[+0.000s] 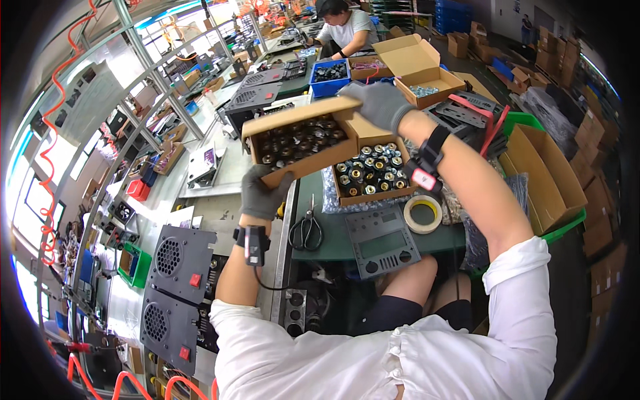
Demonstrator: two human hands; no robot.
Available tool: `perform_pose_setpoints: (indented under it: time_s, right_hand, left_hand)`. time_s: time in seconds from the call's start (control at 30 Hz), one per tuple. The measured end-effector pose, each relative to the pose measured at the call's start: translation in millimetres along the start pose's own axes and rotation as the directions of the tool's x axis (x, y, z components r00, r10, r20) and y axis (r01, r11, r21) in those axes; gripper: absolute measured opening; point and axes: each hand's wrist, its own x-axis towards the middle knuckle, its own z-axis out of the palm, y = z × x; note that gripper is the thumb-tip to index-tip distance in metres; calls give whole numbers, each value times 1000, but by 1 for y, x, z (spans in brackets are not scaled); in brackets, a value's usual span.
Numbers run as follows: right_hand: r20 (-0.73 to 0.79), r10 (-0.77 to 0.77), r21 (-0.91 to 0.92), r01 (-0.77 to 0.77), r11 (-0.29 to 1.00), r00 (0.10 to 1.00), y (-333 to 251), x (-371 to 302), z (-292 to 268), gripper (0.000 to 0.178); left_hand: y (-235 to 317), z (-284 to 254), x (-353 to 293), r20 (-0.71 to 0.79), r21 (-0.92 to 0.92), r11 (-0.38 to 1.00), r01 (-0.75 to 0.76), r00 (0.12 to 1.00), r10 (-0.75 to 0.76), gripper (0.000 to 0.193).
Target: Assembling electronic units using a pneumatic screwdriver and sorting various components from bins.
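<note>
Grey panel [382, 241]: on the worktop [333, 237], nearer than the parts box [378, 197]. Scissors [309, 216]: left of that box, nearer. Tape roll [423, 229]: just beside its near right corner. Left hand [263, 192]: gloved, left of the box; fingers gripping the carton's lower edge. Carton [313, 165]: raised, tilted, left of the box; loose dark knobs inside, lid up. Right hand [381, 107]: gloved, beyond the box; fingers at the lid's end, grip unclear. Step, as judged: handling the opened carton. Next move likely calls for controlled tilt, lest knobs spill. Blue bin [331, 88]: farther than the box.
</note>
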Motion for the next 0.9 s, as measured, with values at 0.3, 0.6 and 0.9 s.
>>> perform_pose_setpoints:
  time_s: [0.3,0.6,0.9]
  right_hand:
    - [-8,627,695,-447,563,779,84,-16,-30,29]
    - [-221,591,701,-295,649,776,104,15,-45,22]
    - [-386,440,421,-270,866,810,127,17,-41,23]
  left_hand:
    - [-54,67,50,297,-557,733,392,917,-265,3]
    - [-95,129,96,208,-528,751,397,918,-338,42]
    - [-61,167,103,2,88,881,465,884,-467,49]
